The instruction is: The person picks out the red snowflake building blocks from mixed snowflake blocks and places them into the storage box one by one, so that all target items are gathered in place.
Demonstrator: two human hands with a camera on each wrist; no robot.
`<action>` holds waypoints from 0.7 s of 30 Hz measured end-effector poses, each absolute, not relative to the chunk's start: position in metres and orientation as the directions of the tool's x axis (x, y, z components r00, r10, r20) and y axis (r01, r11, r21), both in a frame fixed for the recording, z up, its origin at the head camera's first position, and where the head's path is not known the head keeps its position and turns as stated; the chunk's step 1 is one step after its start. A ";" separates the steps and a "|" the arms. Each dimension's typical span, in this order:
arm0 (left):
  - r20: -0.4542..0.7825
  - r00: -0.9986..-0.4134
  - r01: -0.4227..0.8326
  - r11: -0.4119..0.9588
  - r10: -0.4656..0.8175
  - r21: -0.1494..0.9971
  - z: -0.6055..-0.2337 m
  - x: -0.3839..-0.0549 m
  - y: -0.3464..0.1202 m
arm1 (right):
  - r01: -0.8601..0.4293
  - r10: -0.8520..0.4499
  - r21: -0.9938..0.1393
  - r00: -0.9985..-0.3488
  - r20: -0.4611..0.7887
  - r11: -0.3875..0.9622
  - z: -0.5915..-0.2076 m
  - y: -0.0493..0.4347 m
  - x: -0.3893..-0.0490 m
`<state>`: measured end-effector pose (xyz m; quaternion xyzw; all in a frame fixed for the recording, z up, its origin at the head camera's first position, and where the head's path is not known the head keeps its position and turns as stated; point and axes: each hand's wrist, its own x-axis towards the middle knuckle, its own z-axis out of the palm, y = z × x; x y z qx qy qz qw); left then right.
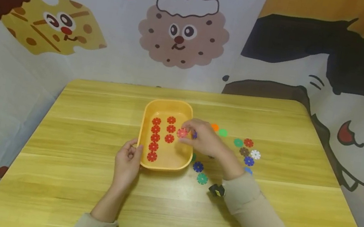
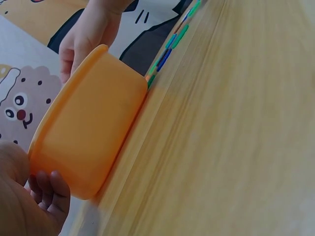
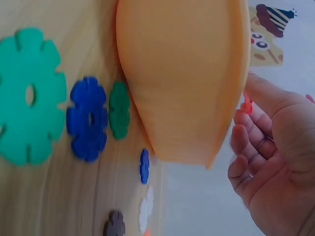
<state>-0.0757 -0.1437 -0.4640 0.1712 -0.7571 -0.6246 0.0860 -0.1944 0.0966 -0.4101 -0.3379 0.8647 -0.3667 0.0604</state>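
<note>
A yellow-orange plastic tray [image 1: 170, 157] stands on the wooden table. Inside it, red snowflake discs lie in two columns: several in the left column [image 1: 155, 138] and three in the shorter one [image 1: 170, 129]. My left hand [image 1: 128, 162] grips the tray's left side, thumb at the rim and the other fingers outside. Over the right part of the tray, my right hand [image 1: 204, 137] pinches a red snowflake disc [image 1: 182, 133] between thumb and fingers. The right wrist view shows only a bit of that disc [image 3: 247, 104] past the tray wall.
Loose snowflake discs lie right of the tray, among them a blue one [image 1: 198, 166], a green one [image 1: 202, 179], a white one [image 1: 255, 154] and a brown one [image 1: 244, 152]. My right forearm passes over some of them. A cartoon-printed cloth [image 1: 104, 66] hangs behind the table.
</note>
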 end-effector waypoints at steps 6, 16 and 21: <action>-0.074 -0.926 -0.145 0.167 -0.370 0.975 -0.465 -0.076 -0.144 | -0.574 -0.671 -0.640 -0.731 0.121 0.510 -0.411 0.083 -0.193; -0.072 -0.926 -0.140 0.158 -0.370 0.977 -0.465 -0.075 -0.143 | -0.679 -0.721 -0.483 -0.680 0.130 0.553 -0.421 0.061 -0.194; -0.060 -0.926 -0.127 0.158 -0.374 0.979 -0.465 -0.076 -0.142 | -0.696 -0.740 -0.362 -0.672 0.026 0.619 -0.423 0.053 -0.193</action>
